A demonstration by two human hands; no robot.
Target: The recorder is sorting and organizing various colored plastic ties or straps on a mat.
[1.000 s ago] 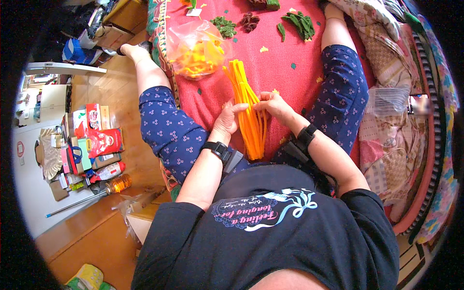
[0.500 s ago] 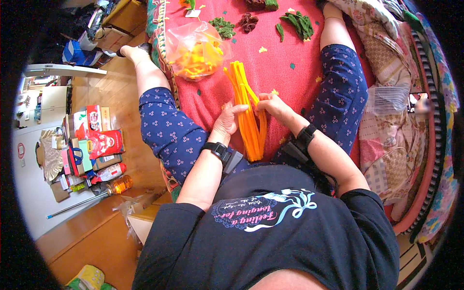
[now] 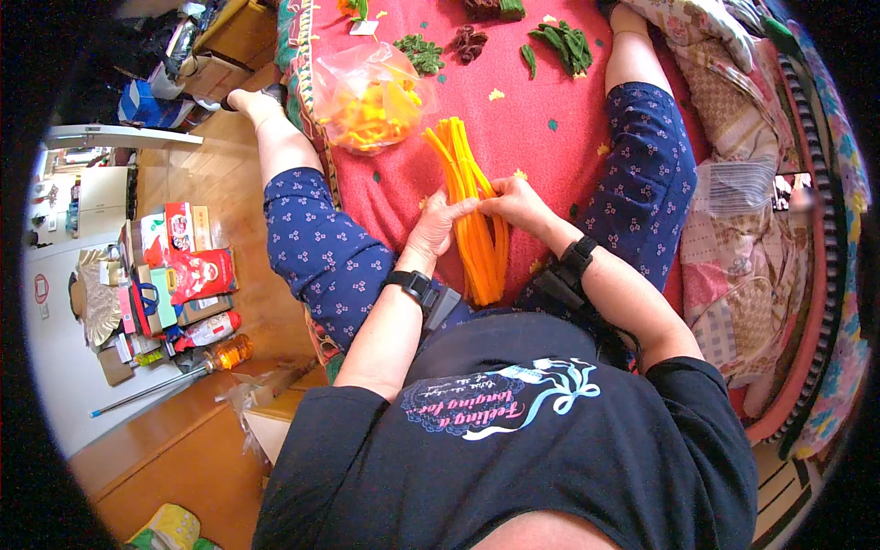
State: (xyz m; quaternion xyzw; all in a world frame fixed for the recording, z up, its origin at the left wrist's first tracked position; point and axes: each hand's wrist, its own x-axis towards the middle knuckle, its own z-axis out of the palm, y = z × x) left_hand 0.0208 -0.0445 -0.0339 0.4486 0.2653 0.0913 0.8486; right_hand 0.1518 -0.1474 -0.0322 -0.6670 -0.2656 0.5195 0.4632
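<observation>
A long bundle of yellow-orange pipe cleaners (image 3: 483,261) stands between my hands, its near end close to my lap. My left hand (image 3: 440,223) is closed around its middle from the left, the thumb lying across the front. My right hand (image 3: 519,203) pinches the bundle's right side, its fingertips near the left thumb. Some strands bow out a little on the right. Beyond the bundle is a clear plastic bag (image 3: 403,71) with curled yellow-orange pieces (image 3: 371,115) in it.
On the red bedspread (image 3: 513,119) lie a green leafy cluster (image 3: 422,53), a dark brown one (image 3: 470,43) and several green leaf shapes (image 3: 568,48). A dark bundle (image 3: 493,8) is at the far edge. Folded quilts (image 3: 742,247) line the right side.
My right hand has moved slightly left, closer to my left thumb. The strands it held out to the right now lie nearer the bundle.
</observation>
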